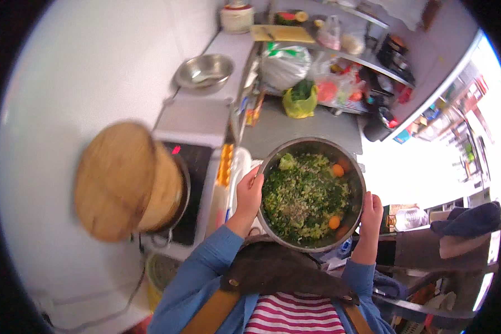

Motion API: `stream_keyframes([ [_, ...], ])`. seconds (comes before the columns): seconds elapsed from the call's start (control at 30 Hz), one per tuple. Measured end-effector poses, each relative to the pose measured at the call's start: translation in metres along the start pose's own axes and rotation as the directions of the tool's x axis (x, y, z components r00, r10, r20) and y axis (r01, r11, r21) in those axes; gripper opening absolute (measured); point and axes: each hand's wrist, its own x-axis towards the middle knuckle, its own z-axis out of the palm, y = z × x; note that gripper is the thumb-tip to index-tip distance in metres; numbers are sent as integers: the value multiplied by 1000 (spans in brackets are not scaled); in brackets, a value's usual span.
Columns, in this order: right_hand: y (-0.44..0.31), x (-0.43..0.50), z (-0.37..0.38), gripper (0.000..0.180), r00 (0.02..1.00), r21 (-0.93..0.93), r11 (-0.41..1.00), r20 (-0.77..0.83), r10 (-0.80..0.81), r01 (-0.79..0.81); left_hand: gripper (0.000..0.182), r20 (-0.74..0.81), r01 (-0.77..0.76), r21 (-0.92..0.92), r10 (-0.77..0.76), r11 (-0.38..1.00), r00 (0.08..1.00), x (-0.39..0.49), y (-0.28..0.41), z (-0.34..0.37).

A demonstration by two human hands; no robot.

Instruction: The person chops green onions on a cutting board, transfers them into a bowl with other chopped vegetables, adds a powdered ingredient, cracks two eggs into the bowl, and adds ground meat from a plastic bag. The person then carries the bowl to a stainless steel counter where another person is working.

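Note:
A large round metal bowl (pixel 268 234) is held in front of my body, gripped at its two sides. My left hand (pixel 249 193) holds the left rim, thumb over the edge. On the opposite rim sits my right hand (pixel 370 211), its lower fingers partly hidden behind the wall. Inside lies a chopped green vegetable mixture (pixel 302 196) with pale bits scattered over its middle. Two raw egg yolks rest at its right side, one upper yolk (pixel 338 170) and one lower yolk (pixel 334 222). A pale green lump (pixel 287 161) lies near the upper left.
To the left, a bamboo steamer with a round lid (pixel 112 183) stands over a black induction cooktop (pixel 200 188) showing red digits. Beyond it is an empty-looking steel basin (pixel 204 71). Shelves ahead hold a cutting board (pixel 282 33), a white plastic bag (pixel 286 64) and a yellow bag (pixel 300 102).

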Motion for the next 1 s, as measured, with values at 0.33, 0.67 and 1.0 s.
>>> stream_keyframes([
  [0.33, 32, -12, 3, 34, 971, -12, 988, -183, -156, 157, 35, 148, -34, 89, 21, 995, 989, 33, -37, -2],
  [0.67, 18, -26, -5, 31, 952, 83, 954, -132, -277, 290, 36, 36, -78, 90, 75, 993, 997, -21, 12, -8],
  [1.0, 44, 5, -7, 36, 983, 103, 979, -79, -166, 173, 36, 9, -68, 95, 68, 993, 998, 10, -23, 7],
])
